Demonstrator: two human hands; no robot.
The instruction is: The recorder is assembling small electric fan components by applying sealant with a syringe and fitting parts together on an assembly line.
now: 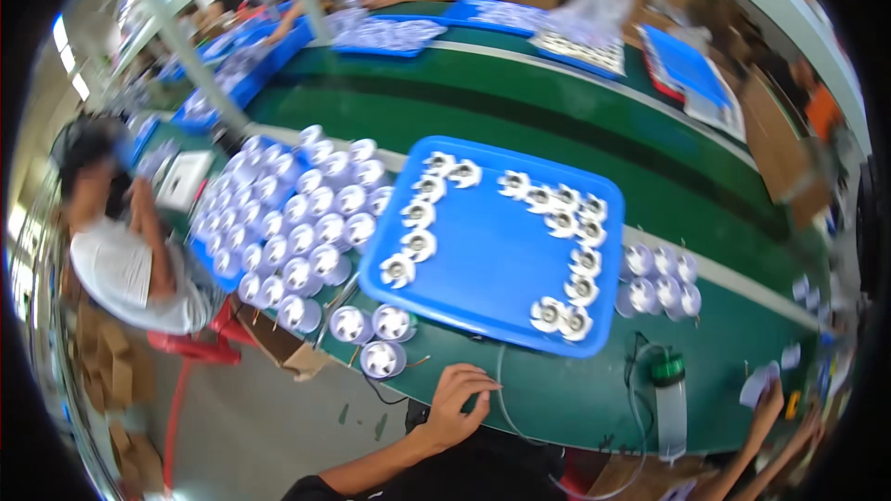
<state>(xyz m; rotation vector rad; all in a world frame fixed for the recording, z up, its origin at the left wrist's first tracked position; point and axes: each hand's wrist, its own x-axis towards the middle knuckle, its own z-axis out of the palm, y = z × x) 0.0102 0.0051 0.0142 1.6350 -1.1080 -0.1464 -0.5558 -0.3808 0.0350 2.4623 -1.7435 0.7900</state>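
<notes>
My left hand [461, 403] is at the near table edge, palm down with fingers loosely bent. Its thumb stands apart from the fingers, and I see nothing between them. The fingertips are beside a thin clear hose [502, 380]; I cannot tell if they touch it. My right hand is not in view. Beyond the hand lies a blue tray [483, 241] with white fan wheels [548, 314] along its left, right and far sides. Left of the hand stand pale purple cup-shaped housings [383, 360] with white fan wheels inside.
Many more housings [299, 241] crowd the table's left, and several [666, 293] stand right of the tray. A clear cylinder with a green cap [670, 408] is at right. A co-worker's hand [768, 401] holds a pale purple piece. Another person [139, 250] sits at left.
</notes>
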